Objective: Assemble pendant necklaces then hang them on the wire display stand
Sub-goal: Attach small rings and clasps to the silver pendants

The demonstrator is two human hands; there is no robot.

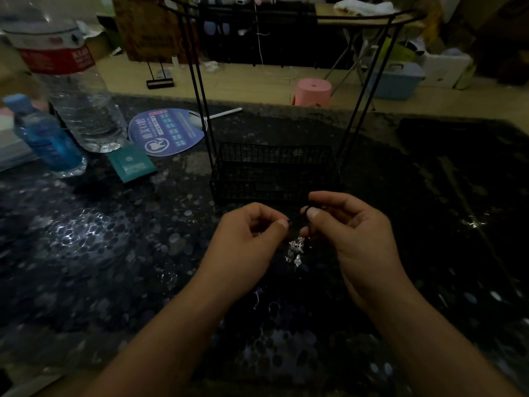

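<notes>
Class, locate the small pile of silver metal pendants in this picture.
In the head view, the small pile of silver metal pendants lies on the dark speckled tabletop between the left hand and right hand, in front of the black wire basket.

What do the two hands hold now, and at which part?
Both hands pinch a thin black cord between thumb and fingers, just above the small silver pendants. Which part of the cord cannot be told.

Left hand (252,236): fingers curled inward, thumb tip pressed against the forefinger in a pinch.
Right hand (349,227): fingers curled, thumb meeting the forefinger in a pinch, just beside the left hand.
Forearms: both bare, converging toward the worktop's middle.
</notes>
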